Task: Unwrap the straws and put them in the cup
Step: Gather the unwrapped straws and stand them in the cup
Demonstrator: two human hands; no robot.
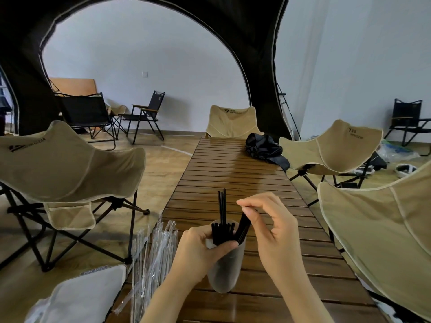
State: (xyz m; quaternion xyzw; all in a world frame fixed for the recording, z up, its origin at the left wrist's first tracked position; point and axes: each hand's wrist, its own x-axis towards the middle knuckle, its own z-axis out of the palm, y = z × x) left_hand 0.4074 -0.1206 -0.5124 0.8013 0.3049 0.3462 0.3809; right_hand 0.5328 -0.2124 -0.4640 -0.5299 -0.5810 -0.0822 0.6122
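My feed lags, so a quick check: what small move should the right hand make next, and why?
Probably let go. The right hand pinches the top of a black straw whose lower end already sits inside the cup, which the left hand grips steady; releasing should drop it among the other straws.

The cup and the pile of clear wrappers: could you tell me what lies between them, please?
In the head view, the left hand, which grips the cup, lies between it and the wrappers.
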